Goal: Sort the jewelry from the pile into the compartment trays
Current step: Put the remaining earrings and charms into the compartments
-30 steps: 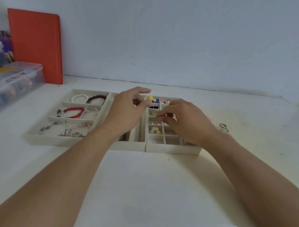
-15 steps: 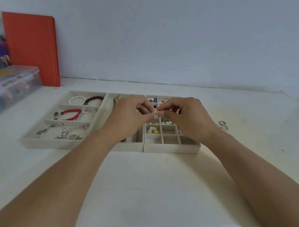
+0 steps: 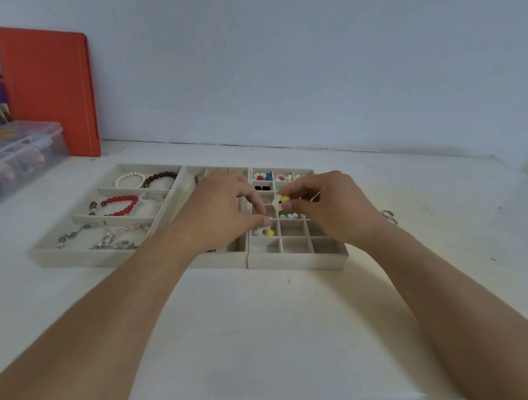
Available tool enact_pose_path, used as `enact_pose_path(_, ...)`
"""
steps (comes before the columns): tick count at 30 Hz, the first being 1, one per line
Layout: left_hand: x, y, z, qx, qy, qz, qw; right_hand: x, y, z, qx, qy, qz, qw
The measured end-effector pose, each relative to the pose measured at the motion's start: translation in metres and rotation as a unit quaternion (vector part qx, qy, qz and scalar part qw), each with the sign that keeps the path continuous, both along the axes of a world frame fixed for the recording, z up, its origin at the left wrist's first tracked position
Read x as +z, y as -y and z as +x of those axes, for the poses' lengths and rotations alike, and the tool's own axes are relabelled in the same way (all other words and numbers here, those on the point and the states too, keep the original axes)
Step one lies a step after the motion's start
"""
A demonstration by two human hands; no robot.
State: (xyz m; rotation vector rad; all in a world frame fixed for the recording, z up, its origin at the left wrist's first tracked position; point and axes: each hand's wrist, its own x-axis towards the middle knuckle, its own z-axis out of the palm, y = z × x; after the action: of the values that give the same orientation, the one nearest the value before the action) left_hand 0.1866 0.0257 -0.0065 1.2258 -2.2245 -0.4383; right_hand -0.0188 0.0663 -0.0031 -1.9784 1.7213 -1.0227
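Note:
My right hand (image 3: 332, 209) pinches a white flower earring with a yellow centre (image 3: 279, 201) above the small-grid tray (image 3: 295, 262). My left hand (image 3: 221, 213) hovers just left of it, thumb and fingertips pinched together; a tiny pale piece seems to sit between them. A matching white and yellow flower (image 3: 264, 232) lies in a near-left cell of the grid. Red, blue and pink pieces (image 3: 268, 177) fill the far cells. The bracelet tray (image 3: 77, 257) on the left holds pearl, dark red, red and silver bracelets. My left hand hides most of the middle tray (image 3: 214, 263).
Silver rings (image 3: 389, 216) lie on the white table right of the grid tray. A clear plastic box (image 3: 15, 156) and an orange board (image 3: 49, 88) stand at the far left against the wall.
My hands met over the grid tray with the flower earring between them, then drew apart. The earring went from my left fingers to my right fingers.

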Motion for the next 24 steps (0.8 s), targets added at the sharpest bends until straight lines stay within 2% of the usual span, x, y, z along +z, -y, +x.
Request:
enact_pose_path(3, -0.0016, 0.0009, -0.0007, 0.001, 0.065, -0.014, 0.998, 0.0002, -0.0001, 0.0013, 0.001, 0.0, -0.004, 1.0)
enact_pose_path(12, 0.0005, -0.0017, -0.0015, 0.0, 0.079, 0.007, 0.997, -0.003, 0.0005, 0.0018, 0.028, -0.055, 0.002, 0.998)
enact_pose_path(24, 0.0002, -0.0008, -0.0008, 0.001, 0.11, -0.021, 0.994, -0.0013, -0.0011, 0.0034, 0.038, -0.042, 0.003, 0.998)
